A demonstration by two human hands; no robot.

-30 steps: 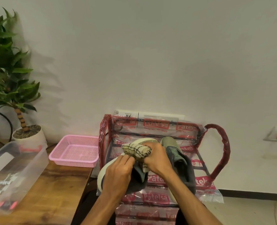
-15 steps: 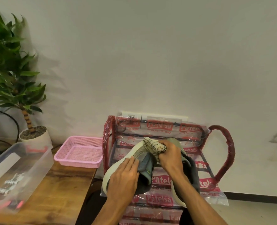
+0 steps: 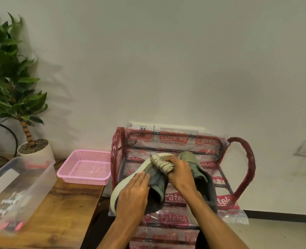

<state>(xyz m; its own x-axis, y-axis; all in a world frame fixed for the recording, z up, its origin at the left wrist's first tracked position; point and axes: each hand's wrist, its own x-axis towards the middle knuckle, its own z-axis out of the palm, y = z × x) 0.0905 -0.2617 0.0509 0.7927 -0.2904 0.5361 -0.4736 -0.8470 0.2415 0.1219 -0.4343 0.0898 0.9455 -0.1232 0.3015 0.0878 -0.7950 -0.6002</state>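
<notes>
Right hand (image 3: 180,174) grips rolled cream cloth (image 3: 161,163), fingers curled round it, pressing it on toe end of left sneaker (image 3: 157,187); a second ago cloth sat nearer the shoe's middle. Left hand (image 3: 132,194) lies flat on sneaker's side, fingers straight, holding nothing. Both sneakers sit on plastic-wrapped shoe rack (image 3: 245,159), second sneaker (image 3: 189,158) just beside the first. Pink basket (image 3: 85,168) unmoved on wooden table (image 3: 67,212).

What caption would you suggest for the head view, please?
Right hand holds a folded cloth against a grey shoe while the left hand steadies it on a plastic-wrapped rack.
</notes>
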